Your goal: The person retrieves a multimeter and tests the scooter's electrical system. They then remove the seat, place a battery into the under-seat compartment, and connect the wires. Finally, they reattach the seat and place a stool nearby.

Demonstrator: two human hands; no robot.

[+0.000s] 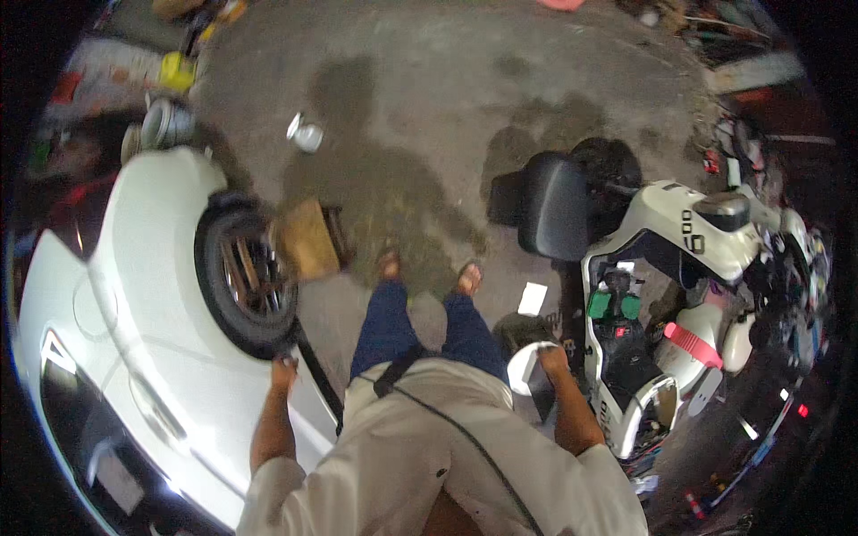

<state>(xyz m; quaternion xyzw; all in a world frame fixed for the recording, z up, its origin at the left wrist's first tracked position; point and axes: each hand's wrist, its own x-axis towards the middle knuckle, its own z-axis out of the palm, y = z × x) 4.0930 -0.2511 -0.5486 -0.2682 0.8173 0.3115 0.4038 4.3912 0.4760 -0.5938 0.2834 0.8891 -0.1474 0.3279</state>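
Note:
My left hand (284, 374) hangs beside the white car (152, 313), just below its front wheel (248, 272). Blur hides its fingers, and nothing nameable shows in it. At my right side, my right hand (553, 360) is closed at the edge of a white rounded object (523, 368) with a darker grey side. Its kind is unclear, and my fingers partly cover it. To the right of this hand stands a white motorcycle (657, 234) with its seat area uncovered and inner parts exposed. A pink strap (693, 344) crosses a pale part of it.
A cardboard box (308, 239) sits against the car wheel. A black seat-like piece (552, 205) is behind the motorcycle. On the floor lie a white card (533, 299) and a crumpled white item (306, 134). Buckets (167, 122) stand beyond the car; clutter lines both sides.

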